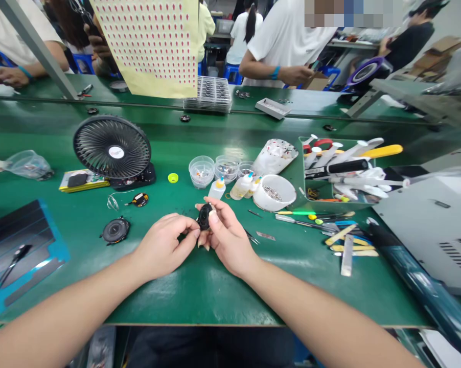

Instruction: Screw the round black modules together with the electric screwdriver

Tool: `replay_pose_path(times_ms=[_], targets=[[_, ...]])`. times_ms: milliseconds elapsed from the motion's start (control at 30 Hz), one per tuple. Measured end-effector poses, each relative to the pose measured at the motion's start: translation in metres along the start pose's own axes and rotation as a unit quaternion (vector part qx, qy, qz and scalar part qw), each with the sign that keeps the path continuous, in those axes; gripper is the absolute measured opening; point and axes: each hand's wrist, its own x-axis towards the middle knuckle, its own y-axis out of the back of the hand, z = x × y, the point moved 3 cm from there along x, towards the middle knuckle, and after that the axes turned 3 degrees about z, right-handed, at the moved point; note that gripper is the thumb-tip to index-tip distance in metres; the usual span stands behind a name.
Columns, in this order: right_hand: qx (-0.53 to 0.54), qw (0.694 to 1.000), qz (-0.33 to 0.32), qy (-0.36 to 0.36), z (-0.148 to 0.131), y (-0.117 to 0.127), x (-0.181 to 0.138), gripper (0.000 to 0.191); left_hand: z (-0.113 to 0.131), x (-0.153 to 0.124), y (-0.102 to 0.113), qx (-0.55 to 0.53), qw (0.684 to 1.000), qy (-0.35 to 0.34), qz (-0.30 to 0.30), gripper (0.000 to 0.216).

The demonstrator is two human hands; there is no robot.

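Note:
Both my hands meet over the green table (200, 286) near its front middle. My right hand (225, 237) is closed round a small round black part (205, 215), thumb on top of it. My left hand (165, 245) is curled, its thumb and fingertips pinched against the left edge of the same black part. A round black disc (116, 230) lies on the table to the left of my hands, and a smaller round piece with orange marks (140, 200) lies beyond it.
A black desk fan (112, 148) stands at the back left. Small clear cups (202, 171), glue bottles (217, 189), a white bowl (278, 193) and a green tray of tools (341, 171) sit behind and right. Tweezers (303, 222) lie right. Other people work across the bench.

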Motion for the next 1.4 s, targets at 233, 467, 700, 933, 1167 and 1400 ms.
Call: replay_pose_path(times_ms=[233,467,700,933,1167,1400], targets=[[-0.143,0.984,-0.047,0.097,-0.002,0.000,-0.008,0.049,-0.006,0.002,0.003,0.019,0.999,0.049,-0.014,0.019],[-0.442,0.834,-0.008,0.329,-0.019,0.006,-0.010,0.063,-0.027,0.003,0.010,-0.007,0.989,0.144,0.021,0.018],[-0.473,0.792,-0.012,0.386,-0.021,0.003,-0.011,0.066,-0.021,-0.001,0.006,-0.174,0.962,0.209,-0.001,0.032],[-0.470,0.791,-0.014,0.393,-0.018,0.002,-0.011,0.062,-0.019,0.002,-0.005,-0.332,0.913,0.237,-0.028,0.038],[-0.467,0.798,-0.014,0.381,-0.019,0.001,-0.012,0.059,-0.017,0.005,-0.002,-0.309,0.923,0.228,-0.018,0.044],[-0.481,0.791,0.007,0.378,-0.023,0.014,-0.008,0.056,-0.007,0.011,-0.019,-0.391,0.894,0.218,0.012,0.038]])
